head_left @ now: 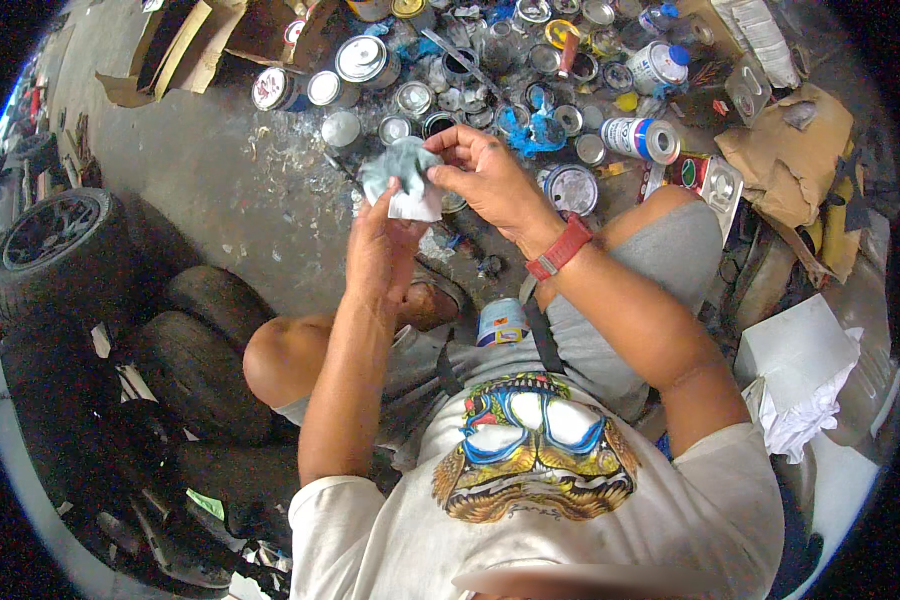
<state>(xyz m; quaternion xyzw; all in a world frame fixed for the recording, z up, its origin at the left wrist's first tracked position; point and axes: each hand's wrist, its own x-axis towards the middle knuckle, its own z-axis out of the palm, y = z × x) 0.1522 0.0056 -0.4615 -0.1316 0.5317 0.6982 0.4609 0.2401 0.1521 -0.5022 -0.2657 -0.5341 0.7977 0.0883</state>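
A crumpled white rag (402, 180) with grey-green smears is held up between my two hands, above the floor in front of my knees. My left hand (382, 245) closes on its lower left part, thumb and fingers pinching the cloth from below. At its upper right edge, my right hand (490, 185) grips the fabric between thumb and fingertips; a red watch sits on that wrist. Just past the rag are open paint tins, among them a round one with a pale lid (340, 128). Part of each hand's fingers is hidden by the cloth.
Several paint cans and tins (362, 62) crowd the stained floor ahead. A white and blue can (642, 140) lies on its side at right, near torn cardboard (790, 150). Tyres (205, 370) pile up at left. A small tin (502, 322) stands between my legs.
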